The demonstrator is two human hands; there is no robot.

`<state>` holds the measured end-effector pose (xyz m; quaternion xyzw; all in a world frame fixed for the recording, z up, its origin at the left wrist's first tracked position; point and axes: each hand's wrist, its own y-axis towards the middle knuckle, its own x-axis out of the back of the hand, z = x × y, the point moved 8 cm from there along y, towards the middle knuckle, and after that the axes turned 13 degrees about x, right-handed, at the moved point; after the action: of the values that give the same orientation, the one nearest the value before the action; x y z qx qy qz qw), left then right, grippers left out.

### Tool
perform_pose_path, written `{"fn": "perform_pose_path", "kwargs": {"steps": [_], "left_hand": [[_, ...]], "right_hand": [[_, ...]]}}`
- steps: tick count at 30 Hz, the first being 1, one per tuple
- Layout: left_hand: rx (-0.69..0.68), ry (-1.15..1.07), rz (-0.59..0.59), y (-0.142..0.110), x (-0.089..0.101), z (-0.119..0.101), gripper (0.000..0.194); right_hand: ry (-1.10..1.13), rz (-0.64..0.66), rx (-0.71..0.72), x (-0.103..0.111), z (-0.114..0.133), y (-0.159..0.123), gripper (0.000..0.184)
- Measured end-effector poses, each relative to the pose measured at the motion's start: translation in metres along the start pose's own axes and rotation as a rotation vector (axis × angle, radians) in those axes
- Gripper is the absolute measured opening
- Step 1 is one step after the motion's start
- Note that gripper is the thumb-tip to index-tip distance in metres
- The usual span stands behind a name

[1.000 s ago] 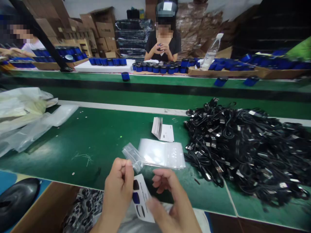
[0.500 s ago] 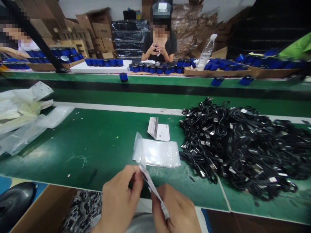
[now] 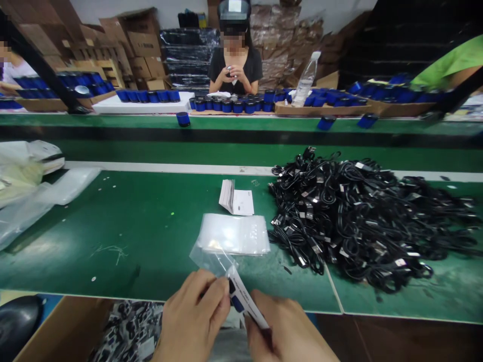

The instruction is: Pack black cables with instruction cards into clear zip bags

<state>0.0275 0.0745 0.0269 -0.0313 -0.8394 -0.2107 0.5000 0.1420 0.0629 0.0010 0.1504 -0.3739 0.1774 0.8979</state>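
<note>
No words or numbers can be read for certain. The narrow white paper leaflet with dark-blue pictures (image 3: 246,300) bears small dark lettering, too blurred to decipher. Tiny illegible marks stand on the white folded paper booklets (image 3: 243,202) and the brown cardboard carton (image 3: 143,44).

A clear bottle (image 3: 306,80) beside blue-and-black pieces (image 3: 237,106), cardboard boxes (image 3: 142,45) stacked farther back.
</note>
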Motion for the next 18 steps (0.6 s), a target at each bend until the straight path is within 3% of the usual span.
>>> {"fn": "perform_pose_path", "kwargs": {"steps": [5,8,10,13,18], "left_hand": [[-0.039,-0.05,0.021,-0.004,-0.002,-0.003,0.013],[-0.083,-0.096,0.028,-0.005,0.0,-0.006,0.012],[-0.038,-0.158,0.032,-0.002,0.003,-0.001,0.012],[-0.019,-0.203,0.049,-0.001,0.005,0.001,0.012],[-0.18,-0.132,0.087,-0.012,0.002,-0.012,0.013]], "right_hand": [[0.1,-0.013,-0.029,0.004,0.001,0.002,0.012],[0.296,-0.047,-0.131,0.01,-0.002,0.002,0.013],[0.385,-0.061,-0.164,0.013,-0.002,0.0,0.018],[0.286,-0.032,-0.133,0.014,0.001,-0.001,0.026],[0.217,-0.077,-0.091,0.018,0.003,0.001,0.022]]}}
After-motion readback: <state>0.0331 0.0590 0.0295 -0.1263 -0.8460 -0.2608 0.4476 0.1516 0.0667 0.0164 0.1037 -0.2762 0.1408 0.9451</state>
